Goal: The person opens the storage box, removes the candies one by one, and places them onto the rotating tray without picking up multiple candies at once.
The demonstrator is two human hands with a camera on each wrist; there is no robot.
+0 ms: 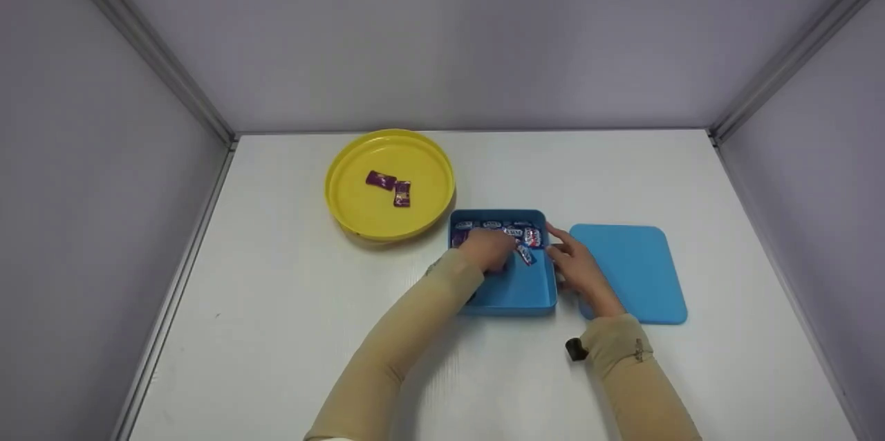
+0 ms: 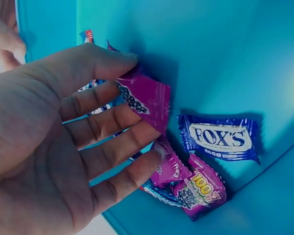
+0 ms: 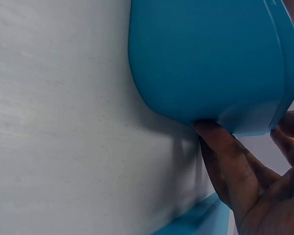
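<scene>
Head view: blue box [image 1: 515, 289] at frame centre on the white bench [image 1: 276, 330]. Left hand [image 1: 489, 248] is inside it over the sweets; right hand [image 1: 577, 268] rests against its right wall. Blue lid [image 1: 636, 268] right, yellow plate [image 1: 352, 209] upper left.

Left wrist: fingers [image 2: 108, 125] pinching a purple sweet [image 2: 149, 100]; blue FOX'S sweet [image 2: 220, 138] right.

Right wrist: fingers [image 3: 225, 152] spread, touching the box.
</scene>
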